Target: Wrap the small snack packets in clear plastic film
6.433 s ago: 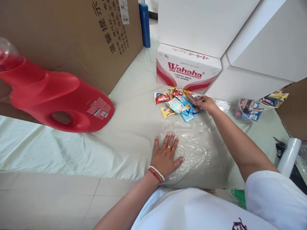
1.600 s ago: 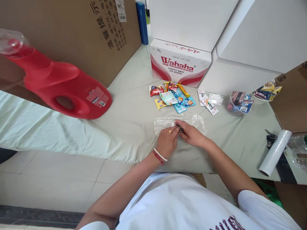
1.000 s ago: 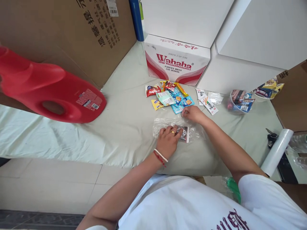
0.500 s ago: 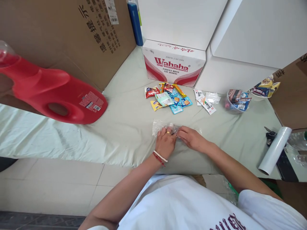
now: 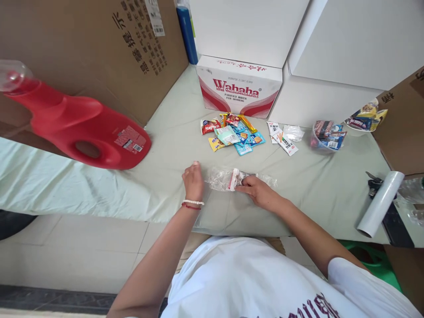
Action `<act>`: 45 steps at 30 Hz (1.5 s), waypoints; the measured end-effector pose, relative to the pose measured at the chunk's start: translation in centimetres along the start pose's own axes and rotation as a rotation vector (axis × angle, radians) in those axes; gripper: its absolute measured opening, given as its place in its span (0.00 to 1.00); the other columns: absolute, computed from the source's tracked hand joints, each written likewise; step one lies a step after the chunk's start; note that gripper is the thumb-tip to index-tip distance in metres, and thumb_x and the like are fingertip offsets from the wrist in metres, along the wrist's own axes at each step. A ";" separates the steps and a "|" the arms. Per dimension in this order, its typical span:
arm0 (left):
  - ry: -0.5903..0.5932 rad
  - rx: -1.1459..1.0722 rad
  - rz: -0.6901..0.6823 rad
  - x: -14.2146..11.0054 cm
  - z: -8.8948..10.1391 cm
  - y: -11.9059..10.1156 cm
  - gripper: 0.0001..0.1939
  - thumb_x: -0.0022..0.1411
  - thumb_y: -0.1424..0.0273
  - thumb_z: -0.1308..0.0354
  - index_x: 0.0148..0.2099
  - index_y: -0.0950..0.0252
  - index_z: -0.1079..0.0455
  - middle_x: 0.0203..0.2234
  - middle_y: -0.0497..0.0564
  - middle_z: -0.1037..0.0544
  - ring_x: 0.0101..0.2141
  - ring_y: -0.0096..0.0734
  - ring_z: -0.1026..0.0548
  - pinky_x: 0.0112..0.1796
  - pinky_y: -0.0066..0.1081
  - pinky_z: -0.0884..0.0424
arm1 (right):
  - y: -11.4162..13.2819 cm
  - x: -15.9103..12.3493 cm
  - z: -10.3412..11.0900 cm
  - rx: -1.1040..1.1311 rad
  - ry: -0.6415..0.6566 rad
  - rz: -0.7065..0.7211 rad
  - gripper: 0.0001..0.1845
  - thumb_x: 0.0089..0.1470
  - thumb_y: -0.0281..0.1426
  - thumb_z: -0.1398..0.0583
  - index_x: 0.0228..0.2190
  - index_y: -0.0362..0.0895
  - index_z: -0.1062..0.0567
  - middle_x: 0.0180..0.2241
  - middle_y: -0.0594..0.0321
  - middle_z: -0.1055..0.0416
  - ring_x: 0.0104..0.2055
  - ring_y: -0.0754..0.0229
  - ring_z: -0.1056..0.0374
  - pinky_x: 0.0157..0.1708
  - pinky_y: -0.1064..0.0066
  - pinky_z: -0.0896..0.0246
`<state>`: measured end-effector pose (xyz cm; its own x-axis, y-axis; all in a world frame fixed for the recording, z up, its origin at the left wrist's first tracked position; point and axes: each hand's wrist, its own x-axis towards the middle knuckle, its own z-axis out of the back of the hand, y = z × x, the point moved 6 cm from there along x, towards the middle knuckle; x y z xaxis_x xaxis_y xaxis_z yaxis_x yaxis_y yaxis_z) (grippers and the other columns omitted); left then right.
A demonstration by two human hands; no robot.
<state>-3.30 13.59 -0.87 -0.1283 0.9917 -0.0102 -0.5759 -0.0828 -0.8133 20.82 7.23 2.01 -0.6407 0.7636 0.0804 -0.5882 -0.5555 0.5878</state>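
Clear plastic film [image 5: 220, 179] lies bunched on the cloth in front of me, with a short length trailing out to the right. Wrapped in its middle is a small packet with a white and red end [image 5: 233, 179] and a darker part beside it. My right hand [image 5: 260, 191] is closed on this packet, thumb and fingers pressing it from the right. Just left of the film, my left hand [image 5: 193, 181] is raised with its fingers curled together. Whatever may be between those fingers is hidden.
Several snack packets [image 5: 232, 134] lie beyond the film, before a Wahaha carton [image 5: 240, 86]. White snack sticks [image 5: 285, 143] and a plastic tub [image 5: 316, 143] sit to the right. A film roll [image 5: 380, 203] lies far right, near black scissors [image 5: 374, 185]. A red jug [image 5: 99, 132] is at left.
My left hand has come off the packet and moved left, exposing the packet's white and red end. My right hand stays on the packet.
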 end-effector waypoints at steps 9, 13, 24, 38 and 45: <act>0.113 -0.012 -0.075 -3.0 -2.1 -5.4 0.10 0.56 0.64 0.37 0.29 0.61 0.34 0.35 0.50 0.24 0.40 0.37 0.26 0.46 0.38 0.28 | 0.4 0.0 0.8 0.090 -0.042 -0.023 0.21 0.65 0.26 0.49 0.47 0.49 0.18 0.40 0.57 0.31 0.42 0.55 0.35 0.44 0.62 0.34; 0.158 -0.108 -0.086 -4.6 -3.3 -7.7 0.10 0.59 0.66 0.39 0.28 0.61 0.35 0.24 0.44 0.30 0.30 0.30 0.30 0.36 0.31 0.30 | 1.0 0.2 0.6 0.058 -0.045 0.029 0.22 0.63 0.22 0.49 0.46 0.47 0.18 0.39 0.55 0.31 0.42 0.53 0.35 0.44 0.60 0.34; 0.238 0.403 -0.667 -8.7 -8.5 -10.9 0.21 0.69 0.71 0.48 0.60 0.71 0.29 0.58 0.63 0.26 0.57 0.47 0.29 0.61 0.46 0.33 | -2.9 -5.4 3.9 0.038 -0.387 -0.322 0.17 0.67 0.38 0.45 0.52 0.48 0.23 0.46 0.52 0.25 0.49 0.48 0.31 0.53 0.52 0.34; 0.192 0.687 -0.738 -10.4 -9.4 -9.8 0.27 0.70 0.76 0.53 0.68 0.62 0.35 0.66 0.57 0.31 0.68 0.50 0.39 0.65 0.57 0.46 | -2.4 -2.2 5.9 0.221 -0.362 -0.646 0.07 0.61 0.38 0.43 0.33 0.49 0.31 0.23 0.69 0.31 0.26 0.59 0.34 0.30 0.70 0.41; 0.386 0.430 -0.714 -8.5 -8.1 -9.3 0.24 0.64 0.78 0.49 0.60 0.67 0.27 0.63 0.63 0.29 0.69 0.51 0.41 0.64 0.56 0.40 | -1.3 4.6 3.0 0.117 -0.180 -0.530 0.06 0.61 0.29 0.44 0.31 0.47 0.29 0.28 0.65 0.29 0.32 0.59 0.33 0.33 0.71 0.44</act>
<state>9.70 6.75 2.07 0.6070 0.7794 0.1553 -0.6755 0.6090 -0.4157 20.14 12.46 4.06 -0.1727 0.9777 -0.1193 -0.7411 -0.0491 0.6696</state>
